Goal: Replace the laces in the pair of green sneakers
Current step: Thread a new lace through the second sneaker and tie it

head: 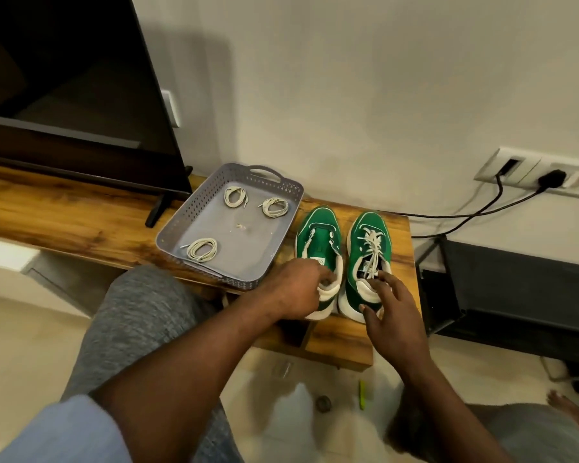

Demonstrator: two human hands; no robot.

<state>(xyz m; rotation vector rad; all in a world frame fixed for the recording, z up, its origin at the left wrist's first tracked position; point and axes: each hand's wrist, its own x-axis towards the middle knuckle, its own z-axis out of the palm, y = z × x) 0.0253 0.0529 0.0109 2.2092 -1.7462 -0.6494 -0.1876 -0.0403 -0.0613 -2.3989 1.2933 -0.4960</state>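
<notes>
Two grips over the counter (81, 208), mid-frame
Left grip (298, 289) holds left sneaker (318, 242) by collar; right grip (388, 305) wide, fingers on right sneaker (365, 252)

Before me, the wooden bench (64, 208) bore a grey tray (181, 225), the left green sneaker (318, 228) and right green sneaker (361, 235) at its three o'clock, and a television foot (157, 208) at its nine.

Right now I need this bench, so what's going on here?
A person is swapping shoelaces at the wooden bench. Their left hand hooks into the collar of the mostly unlaced green sneaker beside the grey tray, which holds three coiled laces. Their right hand rests spread on the heel of the laced sneaker.
</notes>
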